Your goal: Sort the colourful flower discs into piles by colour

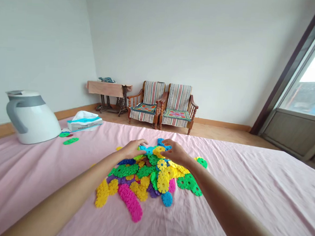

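The left hand (132, 148) and right hand (177, 153) are laid on a heap of bright plastic toy discs (145, 176) in the middle of a pink bed (251, 200).
Near the far left corner of the bed, a white jug (32, 120) is set beside a tissue box (84, 125) with white paper on top, and green discs (70, 141) are lying close by. Two striped chairs (162, 105) are seen past the bed. Both arms are stretched forward. The hands are curved, and a blue disc (146, 149) and a yellow disc (159, 151) are touched, but whether they are gripped cannot be told.
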The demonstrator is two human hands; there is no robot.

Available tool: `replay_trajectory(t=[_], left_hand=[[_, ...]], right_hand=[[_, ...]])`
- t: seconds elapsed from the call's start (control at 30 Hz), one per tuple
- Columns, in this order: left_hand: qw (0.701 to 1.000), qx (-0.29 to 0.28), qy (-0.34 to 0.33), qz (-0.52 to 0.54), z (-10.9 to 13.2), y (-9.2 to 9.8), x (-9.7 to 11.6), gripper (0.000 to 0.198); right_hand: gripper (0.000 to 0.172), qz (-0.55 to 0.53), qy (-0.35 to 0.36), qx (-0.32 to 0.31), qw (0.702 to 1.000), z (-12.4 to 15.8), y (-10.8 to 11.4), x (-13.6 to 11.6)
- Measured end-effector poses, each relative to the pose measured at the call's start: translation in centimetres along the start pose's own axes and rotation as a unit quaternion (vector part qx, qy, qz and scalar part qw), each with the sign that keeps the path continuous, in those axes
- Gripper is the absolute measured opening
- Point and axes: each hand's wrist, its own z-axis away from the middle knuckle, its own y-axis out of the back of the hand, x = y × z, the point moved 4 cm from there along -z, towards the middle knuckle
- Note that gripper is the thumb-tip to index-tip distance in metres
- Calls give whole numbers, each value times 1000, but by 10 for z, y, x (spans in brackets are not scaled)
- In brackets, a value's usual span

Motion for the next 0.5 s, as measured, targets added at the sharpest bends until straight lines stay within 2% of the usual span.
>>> replay_trajectory(t=[0.07, 0.13, 0.17, 0.27, 0.37, 0.43, 0.5], left_hand=[[999, 1, 8, 32, 15, 4, -1, 42], [998, 9, 26, 59, 32, 9, -4, 46], [997, 12, 34, 64, 41, 13, -6, 49], [998, 11, 53, 43, 70, 29, -11, 57], [995, -45, 84, -24, 97, 42, -18, 74], [986, -82, 117, -82, 114, 47, -24, 88], [980, -105, 128, -112, 125, 48, -27, 96]], right_hand=[[34, 9, -16, 10, 1000, 6, 10, 13], [28, 40, -49, 22, 998, 15, 24, 38], [30, 65, -73, 32, 995, 22, 32, 53], [58, 134, -140, 28, 981, 42, 49, 94], [74, 167, -161, -11, 973, 55, 50, 116], [70, 181, -165, -29, 969, 58, 45, 121], [58, 194, -172, -36, 965, 56, 40, 122]])
